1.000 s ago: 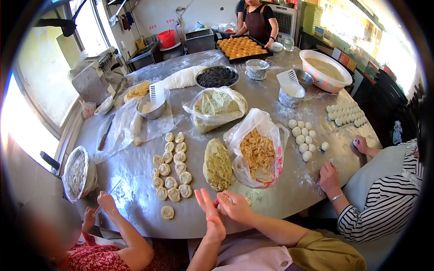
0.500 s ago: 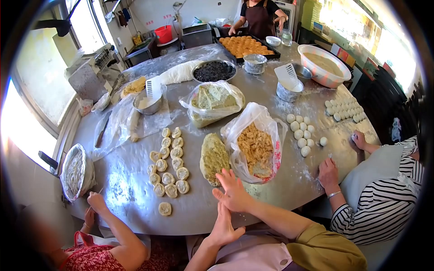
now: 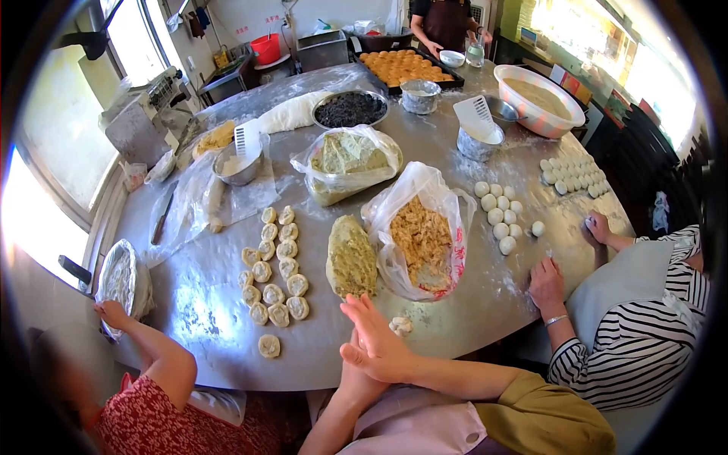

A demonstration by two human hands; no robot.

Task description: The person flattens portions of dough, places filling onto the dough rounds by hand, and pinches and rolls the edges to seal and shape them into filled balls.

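Observation:
My right hand [image 3: 377,345] lies slantwise across my left hand [image 3: 362,385], palm against palm, just over the table's near edge. The right fingers are stretched out and held straight; the left ones are mostly covered by the right hand. Whether anything sits between the palms is hidden. Close to my right hand lies a small pale lump of dough [image 3: 400,326]. Beyond my fingertips rests a long mound of greenish filling [image 3: 351,258]. To its right stands an open plastic bag [image 3: 379,216] with crumbly orange-brown filling [image 3: 422,239].
Several round filled dough pieces [image 3: 288,267] lie in rows at left, with white dough balls [image 3: 497,216] at right. Co-workers sit on both sides: a red sleeve [image 3: 152,406] left, a striped sleeve [image 3: 584,371] right. A bagged green filling [image 3: 349,163] and dark filling bowl [image 3: 350,112] stand farther back.
My right hand has shifted down and left, further over my left hand. The dough lump has come into view. The left co-worker's hand has moved up to the bowl. The view has shifted slightly.

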